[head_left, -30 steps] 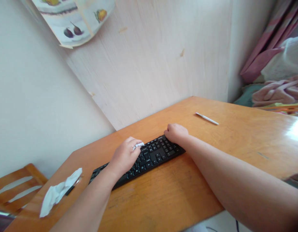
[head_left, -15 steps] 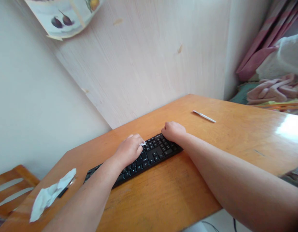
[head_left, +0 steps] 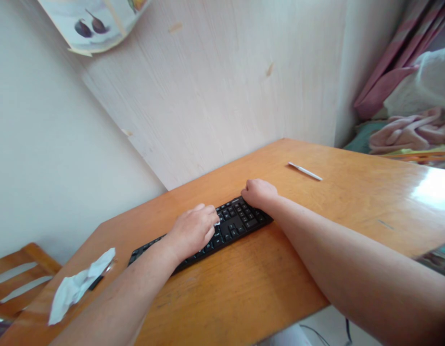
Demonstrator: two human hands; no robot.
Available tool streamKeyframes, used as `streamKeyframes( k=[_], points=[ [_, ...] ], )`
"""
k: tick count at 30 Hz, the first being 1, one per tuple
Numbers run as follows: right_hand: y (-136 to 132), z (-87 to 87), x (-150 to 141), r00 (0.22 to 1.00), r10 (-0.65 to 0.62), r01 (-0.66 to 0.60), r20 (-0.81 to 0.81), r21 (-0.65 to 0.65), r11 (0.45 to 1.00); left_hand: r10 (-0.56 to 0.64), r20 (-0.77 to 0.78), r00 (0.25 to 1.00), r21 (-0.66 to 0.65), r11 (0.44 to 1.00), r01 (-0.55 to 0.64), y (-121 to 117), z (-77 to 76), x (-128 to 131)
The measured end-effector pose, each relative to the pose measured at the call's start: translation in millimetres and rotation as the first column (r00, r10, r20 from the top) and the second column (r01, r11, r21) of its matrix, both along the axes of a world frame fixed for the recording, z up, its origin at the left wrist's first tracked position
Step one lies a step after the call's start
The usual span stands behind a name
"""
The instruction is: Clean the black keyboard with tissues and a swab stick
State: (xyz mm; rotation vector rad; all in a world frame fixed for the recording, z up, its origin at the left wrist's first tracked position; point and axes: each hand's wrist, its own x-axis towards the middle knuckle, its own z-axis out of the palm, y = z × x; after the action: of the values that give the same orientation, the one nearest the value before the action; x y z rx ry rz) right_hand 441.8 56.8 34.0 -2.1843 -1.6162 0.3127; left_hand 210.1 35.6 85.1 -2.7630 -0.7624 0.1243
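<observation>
Keyboard [head_left: 222, 230], black, flat, plastic, lay diagonally on the orange-brown wooden counter [head_left: 352, 206], near its middle and close to the back wall. Left hand [head_left: 193, 230] rested on top of the keys around mid-board, fingers [head_left: 208, 218] curled shut on a small white wad of tissue [head_left: 217, 223], only a sliver of it showing at the fingertips, pressed against the keys. Right hand [head_left: 259, 193] sat at the keyboard's far right end, fingers folded down over the top corner, touching the case; whether they actually clamped the edge couldn't be told from this angle. Both forearms ran in from the near edge of the counter. Thin white stick-like item [head_left: 305, 171], pen or similar, lay on the counter beyond the right hand, well apart from the keyboard. Crumpled white tissue [head_left: 80, 286] lay at the counter's left end, partly covering a small dark object too hidden to identify. Wooden chair back [head_left: 23, 278] stood just past that left end. Pink and white bedding pile [head_left: 410, 125] sat off the right side. Fruit-print paper sheet [head_left: 95, 26] hung on the wall at upper left.
</observation>
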Motion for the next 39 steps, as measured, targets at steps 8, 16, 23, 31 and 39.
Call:
streamKeyframes(
  k=[8, 16, 23, 31, 39],
  points=[
    [0.3, 0.2, 0.6, 1.0, 0.002, -0.002, 0.004, -0.006, 1.0, -0.044, -0.013, 0.999, -0.024, 0.999, 0.044, -20.9, 0.0, -4.4],
    [-1.6, 2.6, -0.2, 1.0, 0.007, -0.007, -0.011, -0.011, 1.0, -0.069, -0.034, 0.997, -0.012, 0.998, 0.069, -36.9, -0.6, -6.5],
    [-0.3, 0.7, 0.4, 1.0, 0.012, -0.012, -0.004, -0.004, 1.0, -0.086, -0.044, 0.995, 0.016, 0.996, 0.086, -47.5, -2.6, -10.2],
    [-1.6, 1.9, -0.3, 1.0, 0.006, -0.006, -0.011, -0.007, 1.0, -0.089, 0.106, 0.99, -0.158, 0.982, 0.105, -62.9, -5.0, -21.4],
    [-2.5, 3.2, -0.1, 1.0, 0.005, -0.005, -0.029, -0.007, 1.0, 0.06, 0.397, 0.916, -0.123, 0.992, -0.012, -9.4, -1.5, -28.3]
  ],
)
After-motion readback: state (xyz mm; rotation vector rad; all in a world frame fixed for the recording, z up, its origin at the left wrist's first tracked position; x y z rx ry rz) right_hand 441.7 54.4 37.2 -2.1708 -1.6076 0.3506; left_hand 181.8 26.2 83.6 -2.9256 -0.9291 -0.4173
